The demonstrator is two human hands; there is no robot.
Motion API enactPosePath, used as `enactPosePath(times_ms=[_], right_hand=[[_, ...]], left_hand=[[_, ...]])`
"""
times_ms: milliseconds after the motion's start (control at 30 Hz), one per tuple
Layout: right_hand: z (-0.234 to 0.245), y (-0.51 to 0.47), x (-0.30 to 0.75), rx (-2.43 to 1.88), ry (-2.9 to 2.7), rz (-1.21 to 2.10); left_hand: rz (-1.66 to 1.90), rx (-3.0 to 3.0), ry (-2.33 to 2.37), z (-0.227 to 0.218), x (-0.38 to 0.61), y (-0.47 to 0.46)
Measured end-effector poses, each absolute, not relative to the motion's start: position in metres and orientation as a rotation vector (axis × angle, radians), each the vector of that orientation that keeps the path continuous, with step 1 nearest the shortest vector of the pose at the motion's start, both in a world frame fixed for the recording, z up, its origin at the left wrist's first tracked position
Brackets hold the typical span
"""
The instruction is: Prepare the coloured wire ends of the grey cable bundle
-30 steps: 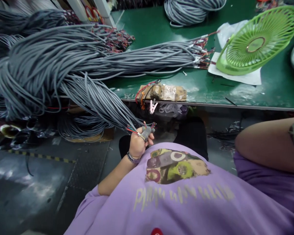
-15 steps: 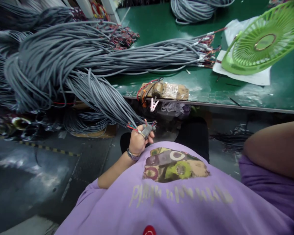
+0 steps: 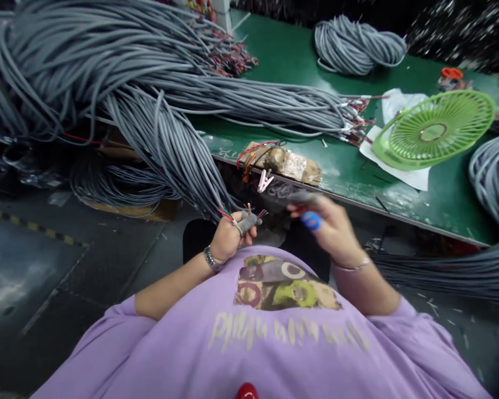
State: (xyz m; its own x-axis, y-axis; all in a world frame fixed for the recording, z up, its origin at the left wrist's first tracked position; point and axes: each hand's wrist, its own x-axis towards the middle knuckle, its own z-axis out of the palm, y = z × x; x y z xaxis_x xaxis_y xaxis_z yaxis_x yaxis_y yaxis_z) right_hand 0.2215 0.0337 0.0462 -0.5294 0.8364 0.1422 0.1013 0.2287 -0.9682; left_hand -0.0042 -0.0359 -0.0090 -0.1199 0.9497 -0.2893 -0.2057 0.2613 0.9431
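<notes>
My left hand (image 3: 227, 237) is closed low in front of the shirt, its thumb wrapped in a grey covering. It grips the stripped end of a grey cable, with thin red, green and pinkish wires (image 3: 263, 214) fanning out around the thumb. Behind that hand a thick bundle of grey cables (image 3: 166, 144) hangs over the table edge. My right hand (image 3: 330, 227) is in the air to the right, blurred by motion, with blue wrapping on the thumb and grey on a finger. Whether anything is between its fingers is unclear.
Across the green table (image 3: 274, 50) lie more grey cables (image 3: 266, 102) with bared ends. A wrapped block (image 3: 293, 165) with a pink clip (image 3: 265, 180) sits at its edge. To the right are a green fan (image 3: 436, 130), a cable coil (image 3: 357, 44) and hanging cables (image 3: 494, 183).
My right hand has come into view from the right and is now near my left hand. My left hand keeps its grip on the cable end. The view has shifted right.
</notes>
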Motion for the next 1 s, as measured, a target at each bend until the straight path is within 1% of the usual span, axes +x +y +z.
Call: enactPosePath(times_ms=[133,200,333,467,700,1000], right_hand=[[0.002,0.035,0.177,-0.777,-1.722,1.776],[-0.008,0.035,0.160,-0.765,-1.623,1.864],[-0.005,0.039,0.143,-0.860,-1.396,1.965],[-0.006,0.042,0.138,-0.961,-1.275,1.891],[-0.013,0.040,0.140,-1.050,-1.273,1.748],[-0.013,0.040,0.142,-0.994,-1.290,1.784]], left_hand=[[1.131,0.838,1.264,-0.007,-0.001,-0.033],[1.093,0.858,1.240,-0.008,0.001,-0.031],[1.048,0.867,1.240,-0.010,0.001,-0.028],[1.072,0.849,1.245,-0.013,-0.002,-0.027],[1.112,0.846,1.289,-0.012,-0.001,-0.025],[1.204,0.790,1.325,-0.011,0.001,-0.024]])
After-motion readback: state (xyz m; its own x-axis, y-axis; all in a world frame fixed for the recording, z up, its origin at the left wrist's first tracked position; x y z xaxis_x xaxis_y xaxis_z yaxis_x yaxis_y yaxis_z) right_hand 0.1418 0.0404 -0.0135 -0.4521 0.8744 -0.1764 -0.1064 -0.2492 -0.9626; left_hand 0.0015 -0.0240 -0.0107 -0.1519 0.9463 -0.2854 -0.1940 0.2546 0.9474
